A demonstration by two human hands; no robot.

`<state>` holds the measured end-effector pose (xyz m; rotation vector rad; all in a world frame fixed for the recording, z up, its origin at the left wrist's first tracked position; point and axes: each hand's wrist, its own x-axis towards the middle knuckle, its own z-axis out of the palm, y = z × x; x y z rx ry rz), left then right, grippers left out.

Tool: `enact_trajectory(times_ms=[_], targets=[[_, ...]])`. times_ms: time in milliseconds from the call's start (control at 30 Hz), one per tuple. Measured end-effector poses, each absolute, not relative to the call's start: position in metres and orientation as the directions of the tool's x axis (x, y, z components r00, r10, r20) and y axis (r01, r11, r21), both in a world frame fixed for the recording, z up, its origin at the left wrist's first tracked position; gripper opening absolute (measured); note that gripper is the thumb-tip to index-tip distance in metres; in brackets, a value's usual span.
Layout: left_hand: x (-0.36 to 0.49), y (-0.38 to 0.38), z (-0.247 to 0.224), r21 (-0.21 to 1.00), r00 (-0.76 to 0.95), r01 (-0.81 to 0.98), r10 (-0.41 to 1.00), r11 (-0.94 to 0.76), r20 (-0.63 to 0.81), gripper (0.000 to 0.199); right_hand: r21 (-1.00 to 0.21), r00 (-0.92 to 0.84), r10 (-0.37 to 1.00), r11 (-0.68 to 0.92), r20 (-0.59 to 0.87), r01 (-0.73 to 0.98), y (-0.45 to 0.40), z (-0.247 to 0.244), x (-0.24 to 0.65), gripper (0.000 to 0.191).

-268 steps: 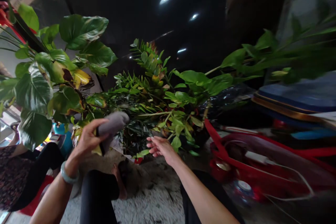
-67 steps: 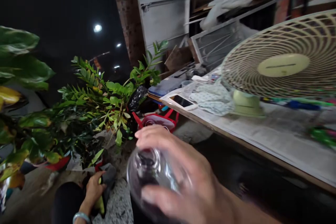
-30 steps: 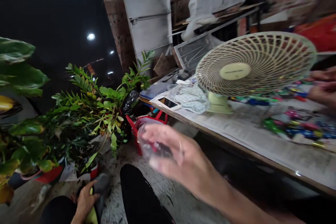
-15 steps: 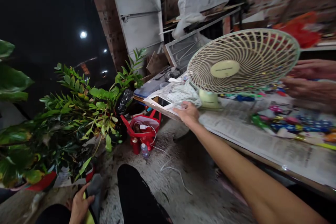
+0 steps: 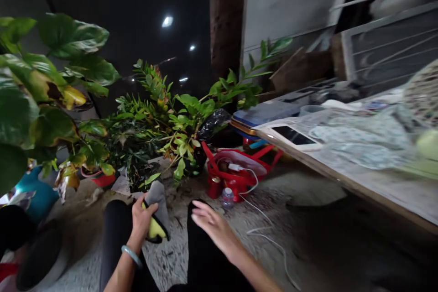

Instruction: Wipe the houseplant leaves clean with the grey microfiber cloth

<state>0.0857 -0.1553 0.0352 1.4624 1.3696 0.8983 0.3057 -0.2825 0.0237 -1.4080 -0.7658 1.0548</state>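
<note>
My left hand [image 5: 141, 216], with a pale bangle [image 5: 132, 255] on its wrist, grips a folded grey and yellow cloth [image 5: 157, 205] with a dark edge. The cloth is in front of my left knee. Over my right thigh is my right hand [image 5: 210, 221], its fingers stretched out and a little blurred. I see nothing in it. Beyond that hand, on the floor, are a small clear bottle [image 5: 227, 198], a red can [image 5: 215, 188] and a red bag [image 5: 236, 164] with a white charger and cable in it.
The table [image 5: 328, 169] on the right bears a white-framed phone [image 5: 294, 137], a patterned cloth [image 5: 366, 139] and part of a fan [image 5: 424, 96]. Leafy potted plants [image 5: 185, 109] fill the left and middle. A white cable [image 5: 270, 237] trails over the floor.
My view has turned left. My right hand has left the table edge beside the patterned cloth and come back over my thigh. My left hand still holds the grey and yellow cloth.
</note>
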Motion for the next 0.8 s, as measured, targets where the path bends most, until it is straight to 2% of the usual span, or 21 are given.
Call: enact_trajectory(times_ms=[67, 200, 267, 367, 500, 567, 667, 800], targets=[[0.092, -0.174, 0.047, 0.968, 0.047, 0.247, 0.998, -0.043, 0.033, 0.054, -0.983, 0.204, 0.967, -0.126, -0.152, -0.136, -0.263, 0.037, 0.255, 0.069], [0.103, -0.209, 0.066, 0.908, 0.006, 0.270, 0.944, -0.320, 0.331, 0.058, -0.984, 0.187, 0.980, -0.041, -0.073, -0.171, -0.246, 0.066, 0.218, 0.084], [0.106, -0.222, 0.070, 0.850, 0.039, 0.319, 0.902, -0.420, 0.431, 0.054, -0.976, 0.200, 0.979, 0.006, -0.039, -0.219, -0.250, 0.073, 0.216, 0.082], [0.108, -0.234, 0.070, 0.792, 0.105, 0.352, 0.862, -0.499, 0.497, 0.051, -0.950, 0.207, 0.978, 0.063, -0.002, -0.306, -0.259, 0.078, 0.218, 0.072], [0.105, -0.236, 0.072, 0.802, 0.181, 0.306, 0.858, -0.513, 0.480, 0.054, -0.915, 0.278, 0.954, 0.010, -0.112, -0.404, -0.261, 0.080, 0.220, 0.062], [0.102, -0.233, 0.075, 0.842, 0.208, 0.252, 0.877, -0.476, 0.433, 0.053, -0.871, 0.256, 0.950, -0.030, -0.177, -0.490, -0.256, 0.079, 0.221, 0.060], [0.098, -0.222, 0.077, 0.934, 0.207, 0.119, 0.928, -0.337, 0.308, 0.042, -0.805, 0.226, 0.950, -0.043, -0.216, -0.591, -0.245, 0.080, 0.221, 0.056], [0.098, -0.204, 0.067, 0.979, 0.178, -0.193, 0.979, -0.060, 0.095, 0.032, -0.819, 0.312, 0.912, -0.044, -0.266, -0.572, -0.226, 0.077, 0.217, 0.045]])
